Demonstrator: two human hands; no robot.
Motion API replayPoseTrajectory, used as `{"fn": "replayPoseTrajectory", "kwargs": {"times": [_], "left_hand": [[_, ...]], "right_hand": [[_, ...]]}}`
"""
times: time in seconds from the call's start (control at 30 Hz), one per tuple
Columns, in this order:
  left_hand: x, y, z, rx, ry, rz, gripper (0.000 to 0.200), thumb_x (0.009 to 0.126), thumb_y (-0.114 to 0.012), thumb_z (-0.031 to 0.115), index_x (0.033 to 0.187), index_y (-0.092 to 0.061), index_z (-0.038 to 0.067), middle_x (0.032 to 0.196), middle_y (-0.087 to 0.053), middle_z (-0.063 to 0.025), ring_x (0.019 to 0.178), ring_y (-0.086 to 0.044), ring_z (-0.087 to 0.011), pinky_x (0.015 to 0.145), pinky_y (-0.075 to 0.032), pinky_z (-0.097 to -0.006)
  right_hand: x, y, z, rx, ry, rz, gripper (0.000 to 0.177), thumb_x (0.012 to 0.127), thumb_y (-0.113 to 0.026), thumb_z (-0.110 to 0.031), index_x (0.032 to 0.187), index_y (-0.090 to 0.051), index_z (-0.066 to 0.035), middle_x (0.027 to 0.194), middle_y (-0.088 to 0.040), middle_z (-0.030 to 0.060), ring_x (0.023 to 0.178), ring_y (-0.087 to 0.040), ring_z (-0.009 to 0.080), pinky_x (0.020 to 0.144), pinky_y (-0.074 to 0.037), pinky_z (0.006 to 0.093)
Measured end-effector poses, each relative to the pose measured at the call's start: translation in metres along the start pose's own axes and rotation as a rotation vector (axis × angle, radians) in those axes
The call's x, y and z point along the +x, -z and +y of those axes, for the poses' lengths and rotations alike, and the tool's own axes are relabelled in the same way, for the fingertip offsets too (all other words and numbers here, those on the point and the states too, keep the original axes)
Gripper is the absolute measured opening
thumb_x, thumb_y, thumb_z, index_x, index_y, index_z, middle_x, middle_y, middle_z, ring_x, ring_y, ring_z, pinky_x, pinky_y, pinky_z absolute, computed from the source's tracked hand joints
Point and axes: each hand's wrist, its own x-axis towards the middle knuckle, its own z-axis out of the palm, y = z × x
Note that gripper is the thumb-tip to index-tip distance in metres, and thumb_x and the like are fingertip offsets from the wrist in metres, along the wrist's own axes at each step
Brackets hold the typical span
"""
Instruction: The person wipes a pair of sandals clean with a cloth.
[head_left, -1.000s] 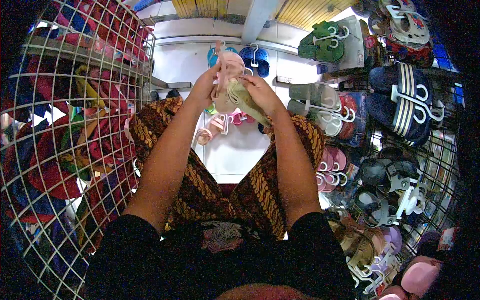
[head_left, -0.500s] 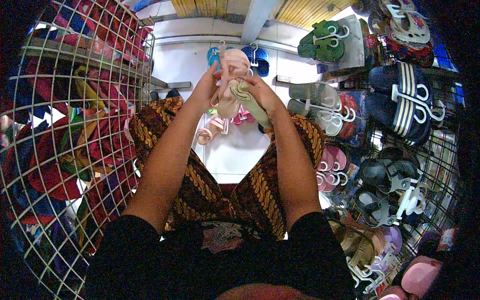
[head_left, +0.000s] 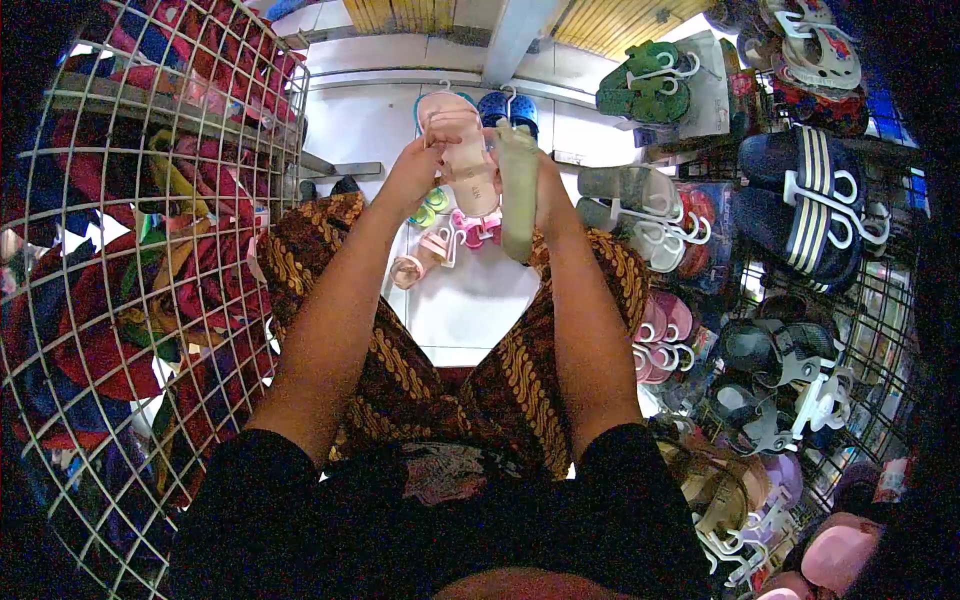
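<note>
My left hand (head_left: 415, 172) has its fingers closed on the strap end of a light pink sandal (head_left: 475, 185), whose sole faces me. Beside it, a pale green sandal (head_left: 518, 190) stands edge-on, held in my right hand (head_left: 547, 192), whose fingers are mostly hidden behind it. Below the held footwear, a small pink sandal pair (head_left: 428, 256) on a white hanger, green sandals (head_left: 430, 206) and bright pink ones (head_left: 478, 228) lie on the white floor (head_left: 455, 320). Blue clogs (head_left: 508, 112) on a hanger lie just beyond my hands.
A wire rack (head_left: 150, 230) with colourful goods behind it rises on the left. On the right, another rack holds navy striped slides (head_left: 805, 205), green sandals (head_left: 645, 85), grey sandals (head_left: 640, 190) and several other pairs. A grey post (head_left: 518, 40) stands ahead.
The pink and green sandals, close together before, are now apart. The pink one shows its flat sole, and the green one has turned upright at the right. My right hand has moved slightly right.
</note>
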Motion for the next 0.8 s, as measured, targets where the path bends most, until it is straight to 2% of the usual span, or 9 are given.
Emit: {"fn": "replayPoseTrajectory", "kwargs": {"times": [0.07, 0.13, 0.23, 0.33, 0.47, 0.57, 0.67, 0.77, 0.8], "left_hand": [[0.014, 0.009, -0.010, -0.023, -0.008, -0.043, 0.026, 0.095, -0.052, 0.036, 0.105, -0.061, 0.014, 0.112, -0.055, -0.0012, 0.092, -0.052, -0.0175, 0.081, -0.048, -0.0357], [0.006, 0.000, -0.003, -0.129, -0.024, 0.015, 0.034, 0.095, -0.048, 0.044, 0.101, -0.061, 0.013, 0.103, -0.055, -0.0021, 0.089, -0.053, -0.0181, 0.077, -0.047, -0.0354], [0.000, 0.001, 0.009, -0.360, 0.029, 0.012, 0.045, 0.094, -0.043, 0.056, 0.090, -0.060, 0.014, 0.091, -0.055, -0.0035, 0.081, -0.053, -0.0196, 0.071, -0.045, -0.0349], [0.003, 0.008, 0.012, -0.547, 0.089, 0.039, 0.053, 0.091, -0.042, 0.064, 0.077, -0.058, 0.015, 0.085, -0.054, -0.0041, 0.074, -0.052, -0.0212, 0.066, -0.042, -0.0345], [0.000, 0.007, 0.027, -0.621, 0.212, 0.124, 0.057, 0.087, -0.048, 0.067, 0.062, -0.051, 0.017, 0.085, -0.054, -0.0034, 0.073, -0.053, -0.0219, 0.063, -0.040, -0.0353], [0.007, 0.011, 0.017, -0.551, 0.176, 0.080, 0.048, 0.090, -0.051, 0.060, 0.077, -0.061, 0.015, 0.092, -0.058, -0.0046, 0.078, -0.055, -0.0212, 0.066, -0.045, -0.0381], [0.017, 0.006, 0.005, -0.443, 0.139, 0.027, 0.036, 0.095, -0.051, 0.049, 0.097, -0.063, 0.016, 0.089, -0.060, 0.0003, 0.085, -0.055, -0.0185, 0.077, -0.045, -0.0377], [-0.001, -0.007, 0.019, -0.393, 0.047, -0.030, 0.039, 0.098, -0.049, 0.044, 0.116, -0.057, 0.011, 0.098, -0.062, -0.0017, 0.088, -0.058, -0.0169, 0.084, -0.046, -0.0372], [-0.001, -0.008, 0.018, -0.416, 0.045, -0.052, 0.040, 0.098, -0.048, 0.044, 0.116, -0.057, 0.010, 0.099, -0.063, -0.0026, 0.089, -0.059, -0.0170, 0.084, -0.047, -0.0365]], "right_hand": [[0.006, 0.010, 0.002, -0.039, 0.005, -0.051, 0.033, 0.096, -0.051, -0.037, 0.107, -0.062, -0.008, 0.082, -0.064, 0.0050, 0.062, -0.061, 0.0159, 0.054, -0.052, 0.0285], [0.006, 0.009, 0.002, 0.078, -0.008, -0.085, 0.033, 0.096, -0.050, -0.036, 0.109, -0.061, -0.008, 0.083, -0.064, 0.0052, 0.063, -0.062, 0.0164, 0.054, -0.052, 0.0290], [-0.004, -0.004, -0.004, 0.074, -0.026, -0.048, 0.047, 0.094, -0.050, -0.029, 0.132, -0.052, -0.002, 0.086, -0.058, 0.0013, 0.059, -0.055, 0.0114, 0.054, -0.047, 0.0234], [-0.015, -0.022, -0.010, -0.023, 0.019, -0.009, 0.047, 0.095, -0.049, -0.030, 0.132, -0.052, 0.000, 0.084, -0.058, 0.0016, 0.058, -0.055, 0.0123, 0.053, -0.047, 0.0232], [-0.009, -0.014, -0.004, 0.107, -0.094, -0.021, 0.046, 0.095, -0.049, -0.030, 0.129, -0.054, 0.001, 0.084, -0.059, 0.0017, 0.057, -0.054, 0.0113, 0.052, -0.047, 0.0230], [0.004, 0.001, 0.004, 0.096, -0.103, -0.103, 0.048, 0.096, -0.048, -0.035, 0.128, -0.053, 0.001, 0.085, -0.059, 0.0022, 0.054, -0.053, 0.0109, 0.049, -0.047, 0.0236], [0.005, -0.003, 0.001, 0.376, -0.123, -0.106, 0.040, 0.095, -0.047, -0.038, 0.117, -0.059, -0.006, 0.087, -0.066, 0.0093, 0.059, -0.062, 0.0205, 0.049, -0.055, 0.0326], [0.006, 0.007, 0.007, 0.208, -0.093, -0.183, 0.042, 0.095, -0.048, -0.039, 0.117, -0.059, -0.006, 0.091, -0.066, 0.0092, 0.061, -0.063, 0.0202, 0.049, -0.055, 0.0334], [0.007, 0.010, 0.009, 0.227, -0.085, -0.191, 0.041, 0.095, -0.048, -0.039, 0.116, -0.059, -0.005, 0.092, -0.066, 0.0087, 0.062, -0.063, 0.0199, 0.051, -0.055, 0.0331]]}}
